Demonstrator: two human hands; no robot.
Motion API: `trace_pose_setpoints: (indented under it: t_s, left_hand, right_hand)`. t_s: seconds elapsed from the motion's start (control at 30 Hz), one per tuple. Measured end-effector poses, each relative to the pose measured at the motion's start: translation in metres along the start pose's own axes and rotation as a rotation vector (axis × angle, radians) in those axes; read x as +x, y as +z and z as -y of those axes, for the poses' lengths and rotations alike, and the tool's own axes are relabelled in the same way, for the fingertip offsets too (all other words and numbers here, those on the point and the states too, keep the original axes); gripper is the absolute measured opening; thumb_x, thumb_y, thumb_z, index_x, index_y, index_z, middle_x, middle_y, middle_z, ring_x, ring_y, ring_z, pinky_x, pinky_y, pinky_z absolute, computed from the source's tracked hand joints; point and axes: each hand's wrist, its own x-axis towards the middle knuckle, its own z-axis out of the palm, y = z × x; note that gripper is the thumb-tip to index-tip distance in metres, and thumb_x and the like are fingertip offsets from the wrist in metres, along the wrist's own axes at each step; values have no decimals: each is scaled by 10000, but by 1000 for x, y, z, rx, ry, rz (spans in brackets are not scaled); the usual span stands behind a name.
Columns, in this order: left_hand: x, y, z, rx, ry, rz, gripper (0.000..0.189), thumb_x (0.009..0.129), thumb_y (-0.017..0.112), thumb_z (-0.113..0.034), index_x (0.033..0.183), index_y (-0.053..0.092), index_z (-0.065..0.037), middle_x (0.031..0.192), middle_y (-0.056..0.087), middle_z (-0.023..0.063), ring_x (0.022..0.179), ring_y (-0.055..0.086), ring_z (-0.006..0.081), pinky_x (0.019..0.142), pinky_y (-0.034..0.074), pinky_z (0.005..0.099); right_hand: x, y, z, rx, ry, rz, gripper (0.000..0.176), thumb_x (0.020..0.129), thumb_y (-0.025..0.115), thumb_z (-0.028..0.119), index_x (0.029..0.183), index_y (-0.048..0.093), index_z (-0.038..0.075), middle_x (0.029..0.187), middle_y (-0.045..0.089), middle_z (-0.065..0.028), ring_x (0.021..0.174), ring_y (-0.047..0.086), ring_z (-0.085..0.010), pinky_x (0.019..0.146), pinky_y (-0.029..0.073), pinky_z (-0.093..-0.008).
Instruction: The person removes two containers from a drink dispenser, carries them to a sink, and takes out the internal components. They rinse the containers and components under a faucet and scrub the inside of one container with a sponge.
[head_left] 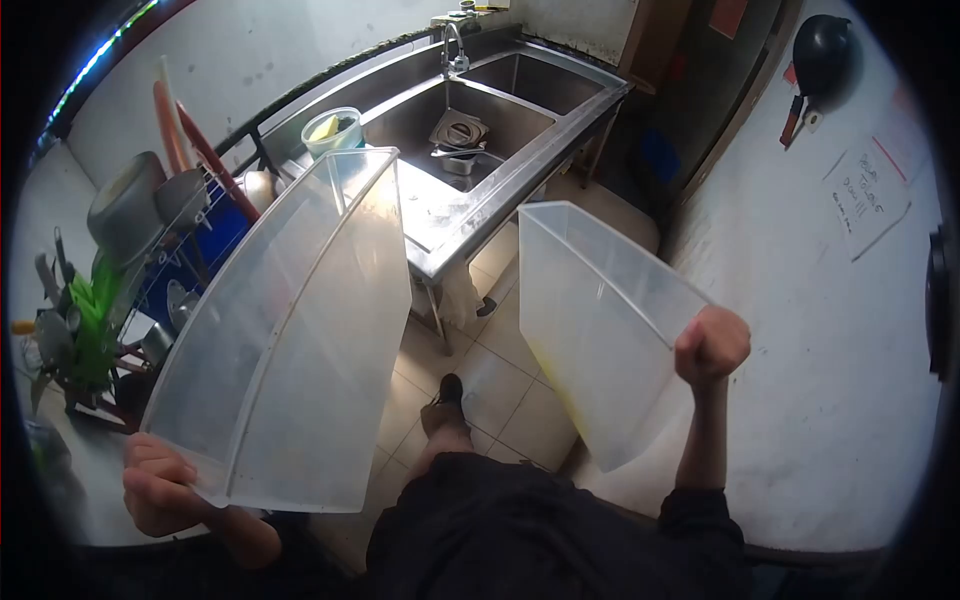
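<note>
My left hand (160, 485), at the lower left, is closed round the near rim of a large translucent plastic container (330, 350). This container is long and deep, and its far end reaches up beside the sink counter. On the other side, my right hand (712, 345) grips the rim of a smaller translucent plastic container (590, 330) at its near corner. A yellow smear shows along that one's lower edge. Both containers hang in the air, apart from each other, and neither visibly holds anything.
Ahead stands a steel sink (500, 110) with a faucet (455, 50) and metal pieces in its basin. A clear tub (332, 130) sits on the counter. Pots and utensils crowd a rack (180, 250) at left. A black pan (822, 55) hangs on the right wall above tiled floor.
</note>
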Motion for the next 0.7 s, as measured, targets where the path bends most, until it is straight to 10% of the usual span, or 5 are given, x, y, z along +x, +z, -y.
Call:
trace_pose_setpoints:
  t_s: [0.43,0.5,0.57,0.63,0.7]
  left_hand:
    - [49,181,147,66,154,-1,491,932,307,-193,452,264,-98,413,251,20,383,273,128,401,203,261]
    - [84,212,135,-225,446,562,437,984,324,-253,611,463,-72,463,450,26,363,376,102,354,314,263]
    - [85,226,118,-89,360,524,333,984,317,-216,773,504,-37,544,531,68,429,491,145,394,395,270]
    - [101,255,95,-95,297,885,322,982,323,-212,766,491,-43,536,519,65,435,494,145,405,397,265]
    - [76,307,74,70,326,635,404,986,311,-219,652,486,-74,464,457,29,366,419,110,356,343,243]
  right_hand:
    - [271,208,-193,90,-252,-129,462,905,421,137,449,382,74,387,359,-22,323,371,-87,352,264,-212]
    - [303,231,-214,132,-234,-183,474,924,423,153,461,391,58,400,365,-20,332,345,-74,366,229,-215]
    - [335,264,-235,257,-125,-244,472,930,431,152,471,402,46,415,366,-15,346,308,-63,385,198,-224]
    - [349,296,-263,438,-86,-246,466,928,424,121,472,396,33,425,352,-13,361,276,-63,400,177,-233]
    - [365,323,-283,542,-238,-135,459,922,422,98,470,392,26,428,361,-8,364,289,-71,393,184,-236]
